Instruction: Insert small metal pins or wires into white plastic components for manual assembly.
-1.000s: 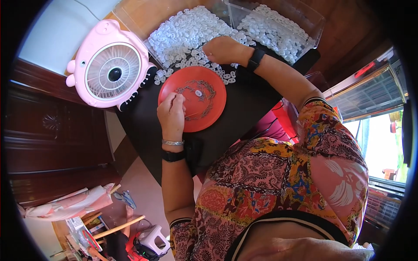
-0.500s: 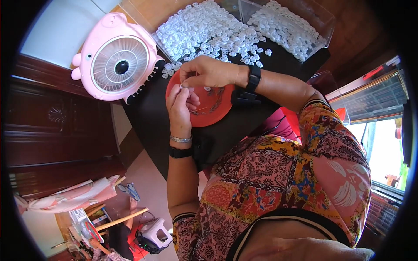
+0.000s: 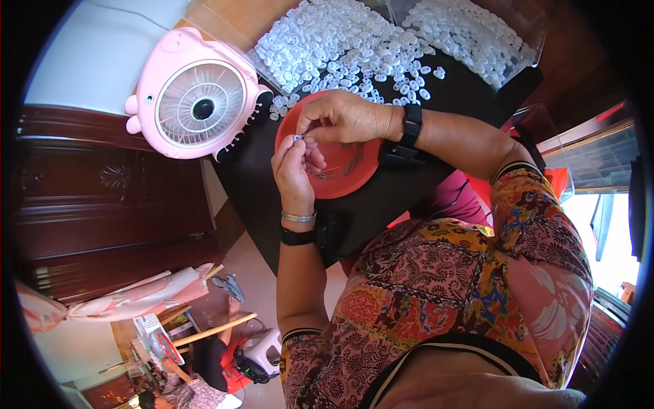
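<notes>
My left hand reaches up over the red shallow bowl, thumb and forefinger pinched on a small white piece. Coming in from the right, my right hand is bent over, its thumb and forefinger pressed together right beside that piece. Whether something thin sits in the right pinch is too small to make out. Small dark metal bits lie in the bowl under the hands. Beyond it spreads a heap of small white oval pieces with holes.
A clear tray holds more white pieces at the far right. The pink animal-shaped fan stands left of the bowl on the black table. At lower left, another person is near a white stool.
The whole view has shifted, so everything sits slightly further right. Both hands stay together over the bowl; the white piece between the fingertips now shows more plainly.
</notes>
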Motion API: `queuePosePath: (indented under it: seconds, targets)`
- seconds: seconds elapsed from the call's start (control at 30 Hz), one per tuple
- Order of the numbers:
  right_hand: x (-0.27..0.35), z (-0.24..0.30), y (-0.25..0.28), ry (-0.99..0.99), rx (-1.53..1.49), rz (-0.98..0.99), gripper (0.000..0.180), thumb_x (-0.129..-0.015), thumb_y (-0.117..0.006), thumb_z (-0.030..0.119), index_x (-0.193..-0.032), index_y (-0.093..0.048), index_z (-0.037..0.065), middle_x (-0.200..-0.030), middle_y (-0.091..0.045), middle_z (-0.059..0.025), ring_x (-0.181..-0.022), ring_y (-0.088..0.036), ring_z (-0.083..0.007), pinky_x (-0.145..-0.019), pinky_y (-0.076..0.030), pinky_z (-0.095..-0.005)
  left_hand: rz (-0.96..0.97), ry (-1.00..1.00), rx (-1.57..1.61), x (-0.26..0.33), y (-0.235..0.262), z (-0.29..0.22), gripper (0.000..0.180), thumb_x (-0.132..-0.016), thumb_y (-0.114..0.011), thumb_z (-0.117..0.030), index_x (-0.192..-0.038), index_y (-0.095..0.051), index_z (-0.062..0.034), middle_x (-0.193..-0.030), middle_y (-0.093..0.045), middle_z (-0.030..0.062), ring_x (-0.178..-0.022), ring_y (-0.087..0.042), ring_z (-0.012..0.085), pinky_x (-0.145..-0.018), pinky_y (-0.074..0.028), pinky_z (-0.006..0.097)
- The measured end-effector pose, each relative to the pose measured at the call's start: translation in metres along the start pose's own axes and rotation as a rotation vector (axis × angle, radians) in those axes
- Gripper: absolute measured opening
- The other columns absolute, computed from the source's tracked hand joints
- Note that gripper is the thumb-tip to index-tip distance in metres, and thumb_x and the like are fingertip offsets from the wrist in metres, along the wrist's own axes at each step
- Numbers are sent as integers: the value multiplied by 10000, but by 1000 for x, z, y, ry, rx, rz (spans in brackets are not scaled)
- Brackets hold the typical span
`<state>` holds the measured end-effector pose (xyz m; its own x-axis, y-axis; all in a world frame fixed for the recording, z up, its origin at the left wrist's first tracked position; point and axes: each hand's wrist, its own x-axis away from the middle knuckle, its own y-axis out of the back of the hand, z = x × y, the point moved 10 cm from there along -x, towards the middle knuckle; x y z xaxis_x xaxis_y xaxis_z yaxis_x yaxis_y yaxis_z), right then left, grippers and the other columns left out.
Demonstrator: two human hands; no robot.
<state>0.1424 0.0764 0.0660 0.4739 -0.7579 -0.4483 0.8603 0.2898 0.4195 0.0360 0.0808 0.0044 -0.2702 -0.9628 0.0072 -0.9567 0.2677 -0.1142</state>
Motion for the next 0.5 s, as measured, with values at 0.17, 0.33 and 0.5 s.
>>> queuePosePath:
  seconds: [0.17,0.33,0.5]
  targets:
    - [1,3,3,25,15,-45,143,-800,-676,87,-934,-651,43,-874,-663,-84,-821,-644,-242,-734,-494,-321,5,-46,-24,2,-1,-4,273,-936,-444,-226,-851,-577,-3,-651,-579,67,-533,-539,124,-491,-396,216]
    - [3,11,5,194,47,-96,123,-807,-679,86,-918,-642,46,-885,-646,-67,-832,-637,-241,-733,-495,-311,-11,-50,70,5,-3,-8,287,-952,-423,-245,-892,-566,-2,-665,-580,70,-560,-545,129,-516,-394,223]
    - [4,11,9,172,-4,-75,114,-815,-676,81,-923,-658,49,-887,-651,-66,-836,-640,-229,-741,-494,-306,28,-77,58,5,-13,-14,252,-957,-427,-230,-888,-544,-18,-669,-541,43,-572,-535,122,-529,-388,219]
